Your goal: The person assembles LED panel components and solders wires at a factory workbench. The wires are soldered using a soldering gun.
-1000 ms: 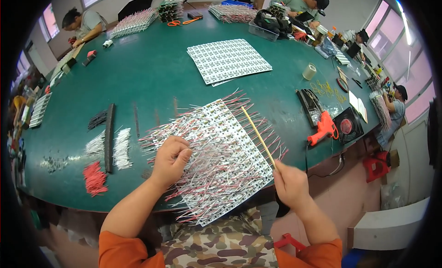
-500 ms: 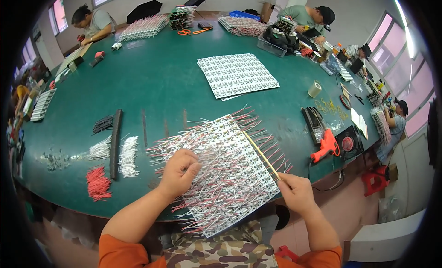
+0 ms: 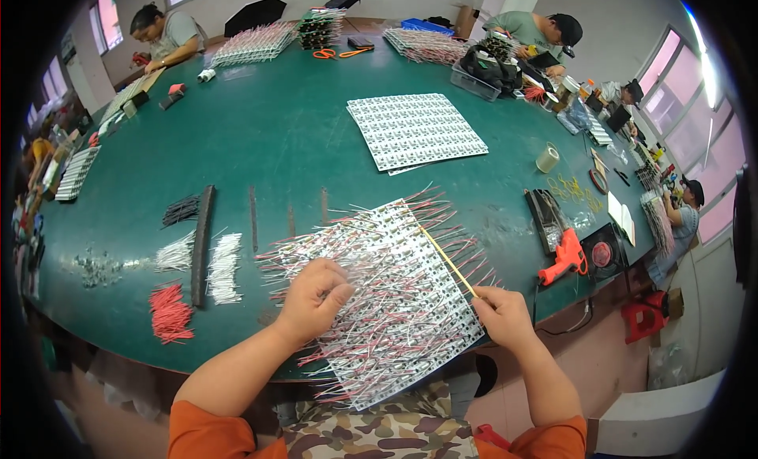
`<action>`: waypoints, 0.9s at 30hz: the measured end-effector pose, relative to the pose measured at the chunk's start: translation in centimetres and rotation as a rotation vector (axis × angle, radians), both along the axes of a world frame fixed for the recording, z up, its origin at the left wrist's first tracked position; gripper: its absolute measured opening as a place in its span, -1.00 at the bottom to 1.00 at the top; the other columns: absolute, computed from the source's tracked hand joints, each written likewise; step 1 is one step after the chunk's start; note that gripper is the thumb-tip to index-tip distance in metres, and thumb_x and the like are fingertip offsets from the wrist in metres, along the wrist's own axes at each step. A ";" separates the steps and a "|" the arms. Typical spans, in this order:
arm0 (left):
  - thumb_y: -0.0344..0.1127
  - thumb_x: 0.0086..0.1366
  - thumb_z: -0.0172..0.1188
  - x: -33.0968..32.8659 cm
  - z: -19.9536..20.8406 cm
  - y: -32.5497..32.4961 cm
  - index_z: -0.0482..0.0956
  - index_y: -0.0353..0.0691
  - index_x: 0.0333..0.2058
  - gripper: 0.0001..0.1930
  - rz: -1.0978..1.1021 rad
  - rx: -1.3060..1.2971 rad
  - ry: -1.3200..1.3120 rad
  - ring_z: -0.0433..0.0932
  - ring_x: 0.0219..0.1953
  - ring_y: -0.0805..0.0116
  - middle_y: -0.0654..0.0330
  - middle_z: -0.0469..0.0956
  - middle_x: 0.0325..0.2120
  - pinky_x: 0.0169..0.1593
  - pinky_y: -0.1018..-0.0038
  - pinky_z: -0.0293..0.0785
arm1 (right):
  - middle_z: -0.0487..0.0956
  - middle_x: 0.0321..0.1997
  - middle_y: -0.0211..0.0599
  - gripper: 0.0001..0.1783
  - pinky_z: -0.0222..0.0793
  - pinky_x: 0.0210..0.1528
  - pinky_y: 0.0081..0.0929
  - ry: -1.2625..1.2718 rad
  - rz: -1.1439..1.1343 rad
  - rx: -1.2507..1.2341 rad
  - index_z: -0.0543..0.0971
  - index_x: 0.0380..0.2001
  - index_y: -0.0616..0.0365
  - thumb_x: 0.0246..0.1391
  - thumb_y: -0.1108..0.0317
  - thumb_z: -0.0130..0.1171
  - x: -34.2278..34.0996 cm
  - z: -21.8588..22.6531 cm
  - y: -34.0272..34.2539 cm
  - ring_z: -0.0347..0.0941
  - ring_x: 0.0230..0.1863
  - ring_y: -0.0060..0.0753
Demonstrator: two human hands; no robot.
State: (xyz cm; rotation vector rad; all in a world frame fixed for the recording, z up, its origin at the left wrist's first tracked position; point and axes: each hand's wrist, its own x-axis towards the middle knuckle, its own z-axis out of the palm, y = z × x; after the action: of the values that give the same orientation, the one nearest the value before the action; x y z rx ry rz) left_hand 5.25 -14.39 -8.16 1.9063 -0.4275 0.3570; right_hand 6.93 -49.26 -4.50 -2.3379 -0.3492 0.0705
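Slim yellow rod [image 3: 448, 261]: pinched in nearer right hand [image 3: 504, 315], long axis forward-left along right edge of white, wire-covered circuit panel [image 3: 418, 273]. Left hand [image 3: 316, 301]: curled over panel's left, contents unclear.

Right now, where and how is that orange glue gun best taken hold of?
I'd grip the glue gun by its apparent handle, coming from the near side: that end points toward the person, while the black tray lies beside its far end and the black square unit to its right.

Left hand [image 3: 317, 301] curled (thumb foremost); right hand [image 3: 503, 315] pinching.
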 end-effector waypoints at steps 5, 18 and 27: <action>-0.40 0.24 0.27 0.0 0.0 0.0 0.55 -0.25 -0.42 -0.90 -0.004 0.011 -0.013 0.52 -0.25 0.17 0.14 0.54 -0.38 -0.13 0.32 0.43 | 0.66 -0.44 -0.22 -0.74 0.42 -0.42 -0.56 -0.005 -0.018 0.019 0.64 -0.10 0.34 0.16 0.45 0.22 0.1 0.1 0.3 0.50 -0.53 -0.61; -0.39 0.23 0.27 0.0 0.2 0.0 0.55 -0.25 -0.43 -0.90 0.000 0.014 -0.014 0.52 -0.26 0.17 0.15 0.55 -0.39 -0.14 0.32 0.43 | 0.64 -0.49 -0.29 -0.75 0.40 -0.44 -0.58 0.060 -0.030 0.040 0.65 -0.10 0.32 0.16 0.47 0.19 0.3 0.3 0.9 0.49 -0.53 -0.64; -0.27 0.33 0.22 -0.1 0.2 0.1 0.54 -0.27 -0.41 -0.80 -0.018 0.033 0.013 0.51 -0.24 0.21 0.12 0.55 -0.32 -0.10 0.34 0.40 | 0.65 -0.41 -0.19 -0.74 0.43 -0.37 -0.52 0.123 -0.072 0.076 0.65 -0.09 0.28 0.18 0.43 0.18 0.2 -0.1 0.8 0.54 -0.47 -0.50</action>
State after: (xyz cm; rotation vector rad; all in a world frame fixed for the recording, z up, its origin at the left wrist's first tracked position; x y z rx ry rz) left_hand 5.19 -14.26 -7.96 1.9344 -0.4443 0.3274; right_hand 7.17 -48.46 -4.57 -2.2567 -0.2036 0.1629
